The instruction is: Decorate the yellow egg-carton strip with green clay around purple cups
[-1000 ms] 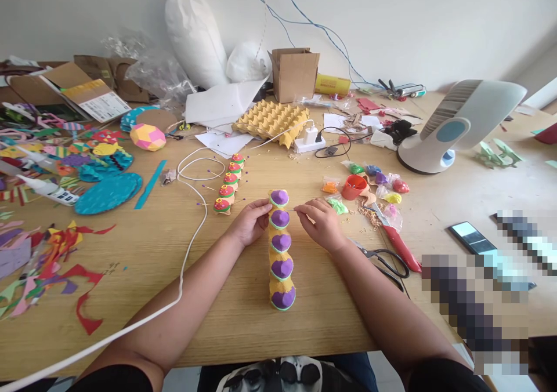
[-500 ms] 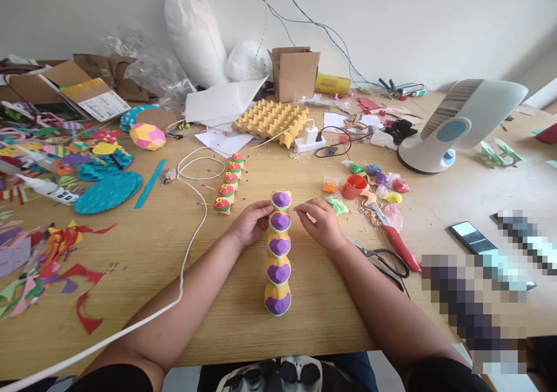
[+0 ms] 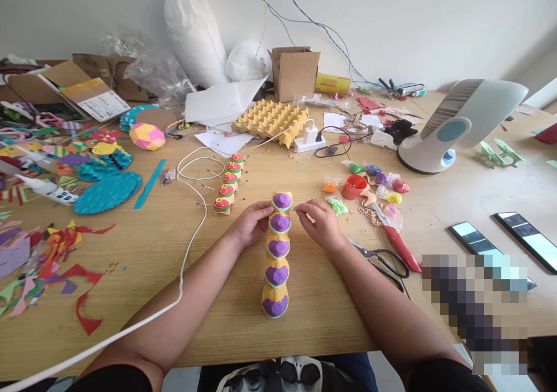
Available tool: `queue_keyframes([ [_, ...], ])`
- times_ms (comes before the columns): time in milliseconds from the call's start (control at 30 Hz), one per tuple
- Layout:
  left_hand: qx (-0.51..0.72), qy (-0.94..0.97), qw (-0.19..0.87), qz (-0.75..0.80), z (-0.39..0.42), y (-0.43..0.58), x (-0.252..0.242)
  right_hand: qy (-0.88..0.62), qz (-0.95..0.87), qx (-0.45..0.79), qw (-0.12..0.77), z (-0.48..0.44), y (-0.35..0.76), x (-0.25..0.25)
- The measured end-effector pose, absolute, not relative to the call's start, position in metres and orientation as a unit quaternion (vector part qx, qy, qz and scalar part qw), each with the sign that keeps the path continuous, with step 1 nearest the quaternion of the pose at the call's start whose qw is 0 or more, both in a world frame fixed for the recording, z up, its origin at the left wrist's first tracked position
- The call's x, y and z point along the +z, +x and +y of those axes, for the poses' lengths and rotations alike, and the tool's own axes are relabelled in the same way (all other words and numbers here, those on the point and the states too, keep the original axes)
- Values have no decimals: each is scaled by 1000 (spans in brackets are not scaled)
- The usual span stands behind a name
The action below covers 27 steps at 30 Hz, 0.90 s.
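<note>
An egg-carton strip (image 3: 277, 261), yellow with purple clay caps edged in pale green, lies lengthwise in front of me. My left hand (image 3: 251, 225) is closed on the left side of its far end. My right hand (image 3: 322, 225) pinches a thin stick (image 3: 293, 209), whose tip meets the strip's right side between the first two humps. Beyond my left hand lies a second egg-carton strip (image 3: 227, 189) in red and green, with yellow rings on top and purple-tipped sticks along its sides.
A red cup (image 3: 354, 187) stands among bags of coloured clay to the right. Black-handled scissors (image 3: 385, 261) and a red-handled knife (image 3: 400, 244) lie by my right forearm. A white cable (image 3: 185, 264) crosses my left forearm. Further right are a white fan (image 3: 456, 128) and two phones (image 3: 528, 241).
The strip's near end has swung slightly left. Both hands stay almost where they were, with the stick still touching the strip's side.
</note>
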State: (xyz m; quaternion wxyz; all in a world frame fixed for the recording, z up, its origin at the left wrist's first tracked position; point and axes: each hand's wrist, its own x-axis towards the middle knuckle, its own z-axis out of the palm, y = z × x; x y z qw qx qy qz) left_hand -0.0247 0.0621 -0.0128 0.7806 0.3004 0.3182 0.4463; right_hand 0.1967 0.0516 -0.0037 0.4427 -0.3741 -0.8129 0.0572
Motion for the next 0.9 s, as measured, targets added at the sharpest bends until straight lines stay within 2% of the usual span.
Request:
queue_keyframes([
  [400,458,300,768,332,62,-23,-12,-372,-818,22,438,49,196,-3],
  [667,461,301,767,328,62,-23,-12,-366,-806,61,461,48,196,0],
  [900,457,306,767,331,62,-22,-11,-364,-817,50,444,48,193,-2],
])
